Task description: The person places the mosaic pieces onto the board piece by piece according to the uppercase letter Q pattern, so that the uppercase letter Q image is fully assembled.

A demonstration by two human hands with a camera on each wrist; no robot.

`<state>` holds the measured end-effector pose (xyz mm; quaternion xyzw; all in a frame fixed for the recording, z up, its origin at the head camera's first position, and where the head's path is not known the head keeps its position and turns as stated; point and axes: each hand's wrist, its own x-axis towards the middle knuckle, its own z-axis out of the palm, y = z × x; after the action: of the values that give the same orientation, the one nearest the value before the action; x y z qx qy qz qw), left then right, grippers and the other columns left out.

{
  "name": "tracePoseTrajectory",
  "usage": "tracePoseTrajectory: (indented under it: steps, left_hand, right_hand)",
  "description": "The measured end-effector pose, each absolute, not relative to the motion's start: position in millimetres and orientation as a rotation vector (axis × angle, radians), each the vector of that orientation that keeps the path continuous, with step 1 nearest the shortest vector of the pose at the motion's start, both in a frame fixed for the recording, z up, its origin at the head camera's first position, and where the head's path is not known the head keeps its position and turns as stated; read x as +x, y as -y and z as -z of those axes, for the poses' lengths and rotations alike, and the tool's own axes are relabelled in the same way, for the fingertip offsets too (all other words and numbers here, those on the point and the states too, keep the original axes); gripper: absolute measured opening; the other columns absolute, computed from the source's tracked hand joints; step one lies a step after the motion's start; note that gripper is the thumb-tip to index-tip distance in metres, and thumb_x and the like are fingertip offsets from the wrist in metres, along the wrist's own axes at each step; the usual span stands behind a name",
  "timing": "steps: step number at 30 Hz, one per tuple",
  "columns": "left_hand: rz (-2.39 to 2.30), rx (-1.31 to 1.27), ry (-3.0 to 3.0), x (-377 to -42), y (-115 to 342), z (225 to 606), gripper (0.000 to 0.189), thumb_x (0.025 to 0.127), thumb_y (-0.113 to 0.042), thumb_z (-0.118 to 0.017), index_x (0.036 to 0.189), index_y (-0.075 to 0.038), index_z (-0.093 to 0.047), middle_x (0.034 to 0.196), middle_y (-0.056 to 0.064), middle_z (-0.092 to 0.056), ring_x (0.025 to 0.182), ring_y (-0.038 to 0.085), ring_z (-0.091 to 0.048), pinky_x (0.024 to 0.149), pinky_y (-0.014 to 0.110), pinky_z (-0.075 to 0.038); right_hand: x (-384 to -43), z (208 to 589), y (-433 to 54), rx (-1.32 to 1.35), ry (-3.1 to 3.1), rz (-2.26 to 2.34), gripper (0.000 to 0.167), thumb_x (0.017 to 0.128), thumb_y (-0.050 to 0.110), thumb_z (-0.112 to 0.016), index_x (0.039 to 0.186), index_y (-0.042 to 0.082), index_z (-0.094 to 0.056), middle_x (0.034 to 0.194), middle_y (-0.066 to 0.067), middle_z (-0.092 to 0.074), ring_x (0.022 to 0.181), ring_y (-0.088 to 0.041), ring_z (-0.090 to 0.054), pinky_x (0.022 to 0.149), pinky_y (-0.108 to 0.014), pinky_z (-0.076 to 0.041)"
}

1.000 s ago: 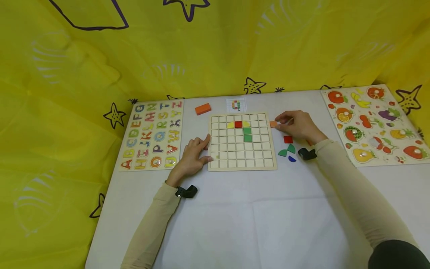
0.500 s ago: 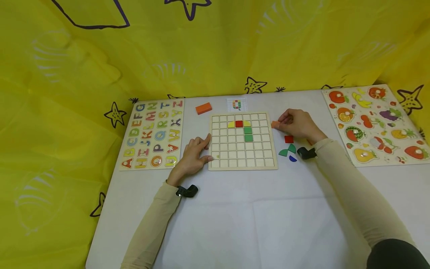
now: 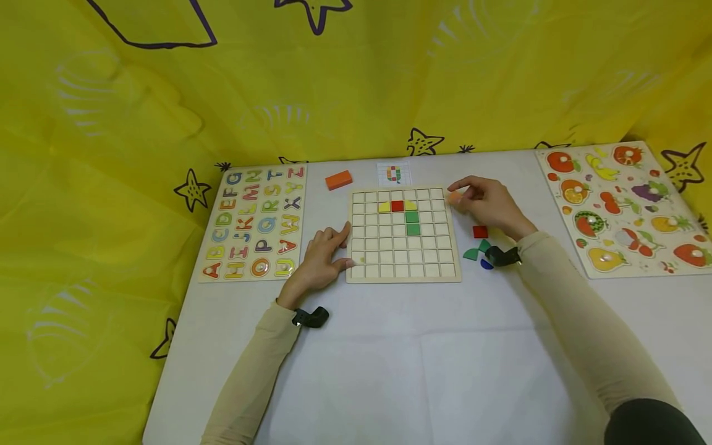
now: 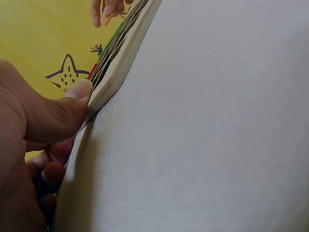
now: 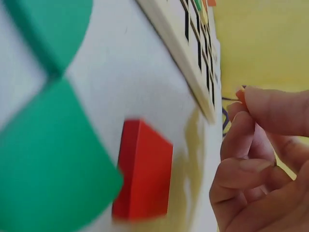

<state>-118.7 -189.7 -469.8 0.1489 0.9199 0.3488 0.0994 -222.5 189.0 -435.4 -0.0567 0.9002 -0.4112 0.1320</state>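
A wooden grid board (image 3: 369, 244) lies mid-table, with a red square (image 3: 397, 206) between two yellow pieces (image 3: 384, 207) and two green squares (image 3: 413, 217) below the right one. My left hand (image 3: 319, 259) rests at its left edge. The thumb (image 4: 77, 92) presses the rim and the index finger touches farther up. Just off the board's upper right corner, my right hand (image 3: 489, 201) pinches a small orange piece (image 5: 241, 95) between thumb and fingertips. Beneath that hand lie a loose red square (image 3: 480, 232), green quarter-circles (image 3: 470, 254) and a partly hidden blue piece (image 3: 486, 264).
Behind the board is a small pattern card (image 3: 394, 174), with an orange block (image 3: 339, 180) to its left. An alphabet puzzle (image 3: 253, 225) lies at the left and a fruit puzzle (image 3: 625, 210) at the right. A yellow curtain (image 3: 356, 86) hangs behind the table.
The right hand has lifted slightly and shifted a little, turning the orange piece in its fingers. Its wrist camera now covers part of the loose green and blue pieces. The left hand stays at the board.
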Motion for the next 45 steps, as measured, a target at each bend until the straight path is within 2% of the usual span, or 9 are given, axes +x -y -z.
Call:
tracePoseTrajectory:
  steps: [3,8,17,23,33,45]
  left_hand:
    - [-1.034,0.446,-2.727,-118.6,190.2,471.3,0.082,0.097,-0.017,-0.075,0.165,-0.004,-0.032,0.112,0.010,-0.053,0.102,0.027,-0.037,0.090,0.037,-0.024]
    - [-1.055,0.470,-2.741,-117.9,190.9,473.6,0.081,0.096,-0.017,-0.076,0.164,-0.002,-0.034,0.110,0.009,-0.053,0.101,0.026,-0.037,0.088,0.036,-0.024]
    - [-1.026,0.453,-2.731,-118.2,190.3,472.2,0.082,0.096,-0.017,-0.076,0.165,-0.006,-0.033,0.112,0.009,-0.054,0.102,0.026,-0.038,0.089,0.037,-0.025]
    - [-1.017,0.452,-2.733,-118.4,190.9,473.1,0.082,0.096,-0.018,-0.076,0.165,-0.006,-0.033,0.112,0.009,-0.054,0.103,0.026,-0.038,0.089,0.037,-0.025]
    - [-1.025,0.443,-2.722,-118.5,190.3,470.4,0.082,0.096,-0.017,-0.076,0.166,-0.006,-0.032,0.113,0.009,-0.053,0.103,0.026,-0.037,0.089,0.037,-0.024]
    - [-1.028,0.448,-2.736,-119.2,189.8,470.6,0.081,0.096,-0.016,-0.076,0.165,-0.005,-0.034,0.112,0.009,-0.052,0.103,0.026,-0.038,0.089,0.037,-0.023]
  right_hand:
    - [-221.8,436.0,-182.1,-0.154,-2.607,1.235,0.034,0.102,0.027,-0.071,0.133,0.013,-0.068,0.103,-0.012,-0.065,0.090,-0.027,-0.057,0.069,-0.031,-0.048]
    - [-220.0,438.0,-169.9,-0.179,-2.604,1.270,0.036,0.100,0.026,-0.076,0.132,0.012,-0.070,0.111,-0.014,-0.069,0.099,-0.027,-0.060,0.083,-0.033,-0.046]
    - [-214.0,436.8,-147.6,-0.264,-2.575,1.285,0.035,0.100,0.021,-0.076,0.132,0.009,-0.070,0.116,-0.021,-0.074,0.107,-0.030,-0.067,0.096,-0.040,-0.044]
    - [-212.4,440.5,-135.8,-0.326,-2.561,1.313,0.032,0.100,0.017,-0.076,0.129,0.008,-0.070,0.114,-0.019,-0.076,0.104,-0.029,-0.069,0.096,-0.039,-0.045]
    - [-212.9,446.3,-116.2,-0.525,-2.560,1.358,0.028,0.096,0.014,-0.080,0.123,0.005,-0.075,0.108,-0.016,-0.074,0.091,-0.026,-0.064,0.082,-0.024,-0.048]
    - [-213.9,446.1,-92.8,-0.617,-2.569,1.282,0.029,0.090,0.011,-0.086,0.117,0.005,-0.080,0.111,-0.016,-0.074,0.087,-0.028,-0.064,0.084,-0.036,-0.048]
